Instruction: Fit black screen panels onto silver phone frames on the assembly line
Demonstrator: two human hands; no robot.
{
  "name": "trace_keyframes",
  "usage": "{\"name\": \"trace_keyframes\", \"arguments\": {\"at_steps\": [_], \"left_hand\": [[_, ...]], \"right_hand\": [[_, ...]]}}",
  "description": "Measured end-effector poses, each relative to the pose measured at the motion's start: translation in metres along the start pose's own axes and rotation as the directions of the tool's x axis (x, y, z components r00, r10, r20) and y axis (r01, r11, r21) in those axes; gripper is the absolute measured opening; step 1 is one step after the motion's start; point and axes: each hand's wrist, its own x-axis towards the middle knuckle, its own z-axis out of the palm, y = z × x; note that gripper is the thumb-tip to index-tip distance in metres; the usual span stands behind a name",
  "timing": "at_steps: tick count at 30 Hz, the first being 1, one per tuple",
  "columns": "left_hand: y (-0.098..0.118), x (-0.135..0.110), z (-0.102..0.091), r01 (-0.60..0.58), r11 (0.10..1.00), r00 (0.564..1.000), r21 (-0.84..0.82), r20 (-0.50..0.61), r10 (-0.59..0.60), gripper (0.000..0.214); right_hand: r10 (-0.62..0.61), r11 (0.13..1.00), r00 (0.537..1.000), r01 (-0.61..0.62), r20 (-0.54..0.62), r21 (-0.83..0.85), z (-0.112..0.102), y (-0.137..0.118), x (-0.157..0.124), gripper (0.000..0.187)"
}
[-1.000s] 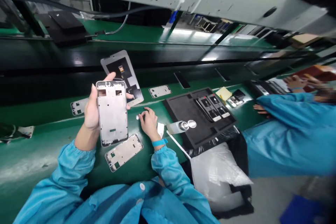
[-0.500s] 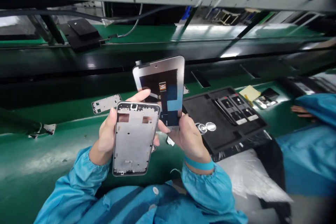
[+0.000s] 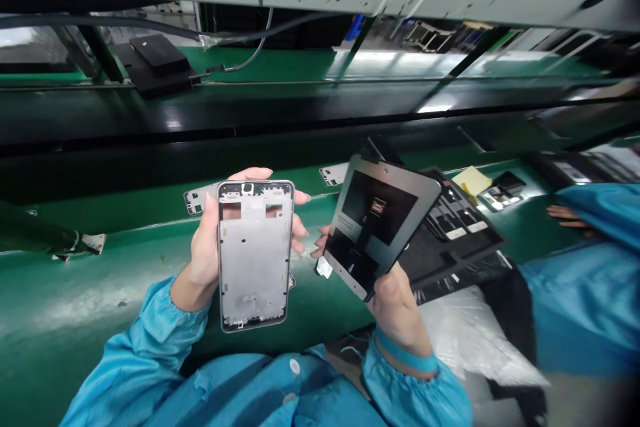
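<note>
Frame [image 3: 256,257], edge-gripped by left hand [image 3: 204,253], stands apart from panel [image 3: 381,221] gripped in right hand [image 3: 397,300].

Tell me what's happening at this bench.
A person holds a pale phone-like frame in the left grip and a tilted, silver-edged panel in the right grip. The two parts are apart, both above the green bench. A black tray lies partly hidden behind the panel. At far right, a co-worker's blue sleeve shows.

The silvery frame [image 3: 255,267] adjoins a tilted panel [image 3: 400,190].
</note>
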Motion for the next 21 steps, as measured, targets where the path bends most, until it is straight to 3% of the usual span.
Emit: {"name": "trace_keyframes", "arguments": {"at_steps": [4,7,10,14,21], "left_hand": [[-0.004,0.001,-0.005,-0.05,0.997,0.998,0.052,0.027,0.049,0.055],[-0.008,0.008,-0.014,-0.187,0.974,0.982,0.132,0.059,0.18,0.052],[-0.008,0.02,-0.023,-0.302,0.93,0.952,0.209,0.012,0.307,0.051],[0.0,0.028,-0.031,-0.314,0.908,0.932,0.276,-0.092,0.35,0.053],[0.006,0.026,-0.038,-0.381,0.863,0.908,0.332,-0.038,0.416,0.049]], "right_hand": [[-0.169,0.981,0.985,0.17,0.022,-0.093,-0.005,-0.018,0.004,0.063],[-0.232,0.941,0.966,0.252,0.111,-0.225,-0.004,-0.029,0.013,0.069],[-0.244,0.899,0.955,0.289,0.171,-0.33,-0.005,-0.032,0.019,0.066],[-0.232,0.872,0.947,0.303,0.22,-0.385,-0.009,-0.029,0.019,0.066],[-0.198,0.86,0.932,0.313,0.303,-0.403,-0.008,-0.031,0.023,0.069]]}}
